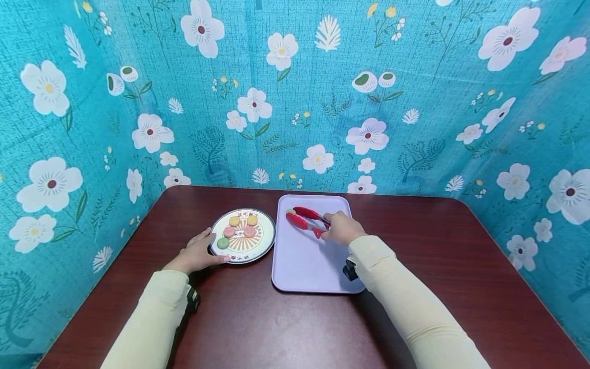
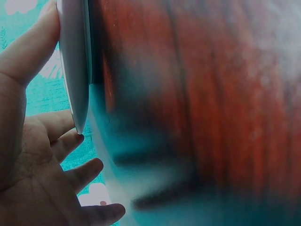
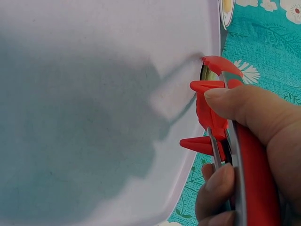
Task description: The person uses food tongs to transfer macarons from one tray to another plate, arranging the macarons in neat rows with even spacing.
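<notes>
My right hand (image 1: 343,228) grips red-and-silver tongs (image 1: 301,219) over the lilac tray (image 1: 309,271). A green macaron (image 1: 291,211) shows between the red tips of the tongs, partly hidden by them; in the right wrist view only a sliver of it is visible. At the left, my left hand (image 1: 197,254) holds the rim of a round white plate (image 1: 258,249), thumb at its near edge and fingers along its left side. Two yellow macarons (image 1: 234,221), two pink macarons (image 1: 229,232) and a green macaron (image 1: 223,243) lie on the plate.
Plate and tray stand side by side on a dark brown table (image 1: 239,318), the plate close to the tray's left edge. A blue floral curtain (image 1: 286,138) hangs behind the table and along both sides.
</notes>
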Tool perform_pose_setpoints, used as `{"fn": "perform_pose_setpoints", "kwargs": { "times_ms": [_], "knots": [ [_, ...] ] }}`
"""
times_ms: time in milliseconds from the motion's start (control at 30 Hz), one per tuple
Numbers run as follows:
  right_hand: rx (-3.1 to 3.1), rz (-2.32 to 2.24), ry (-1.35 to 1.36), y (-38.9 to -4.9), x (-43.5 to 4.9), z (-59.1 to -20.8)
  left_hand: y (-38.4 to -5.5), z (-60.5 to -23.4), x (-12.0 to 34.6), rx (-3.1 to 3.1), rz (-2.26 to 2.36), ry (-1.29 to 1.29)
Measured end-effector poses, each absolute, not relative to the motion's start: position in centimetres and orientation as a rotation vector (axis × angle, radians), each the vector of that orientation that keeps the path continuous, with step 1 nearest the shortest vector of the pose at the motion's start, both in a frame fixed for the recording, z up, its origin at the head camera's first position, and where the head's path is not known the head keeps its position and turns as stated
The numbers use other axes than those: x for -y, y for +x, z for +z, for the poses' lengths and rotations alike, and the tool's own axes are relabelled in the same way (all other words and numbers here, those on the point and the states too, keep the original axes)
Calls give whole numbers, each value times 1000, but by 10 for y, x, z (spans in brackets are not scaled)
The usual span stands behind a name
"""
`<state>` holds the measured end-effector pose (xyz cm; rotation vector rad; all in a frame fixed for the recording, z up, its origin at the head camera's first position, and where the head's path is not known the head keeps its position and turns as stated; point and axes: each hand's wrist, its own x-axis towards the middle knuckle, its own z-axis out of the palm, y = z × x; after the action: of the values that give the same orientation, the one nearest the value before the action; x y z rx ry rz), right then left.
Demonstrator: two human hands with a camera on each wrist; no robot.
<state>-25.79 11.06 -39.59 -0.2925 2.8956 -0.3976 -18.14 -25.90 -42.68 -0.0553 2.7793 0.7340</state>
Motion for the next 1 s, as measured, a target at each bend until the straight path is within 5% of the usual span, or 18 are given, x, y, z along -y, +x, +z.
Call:
{"fn": "perform_pose_setpoints", "kwargs": {
  "times_ms": [1000],
  "knots": [
    [-2894,-383,-300,-251,-113,-391,-182,-428,260,-2810,711,-10]
  ]
}}
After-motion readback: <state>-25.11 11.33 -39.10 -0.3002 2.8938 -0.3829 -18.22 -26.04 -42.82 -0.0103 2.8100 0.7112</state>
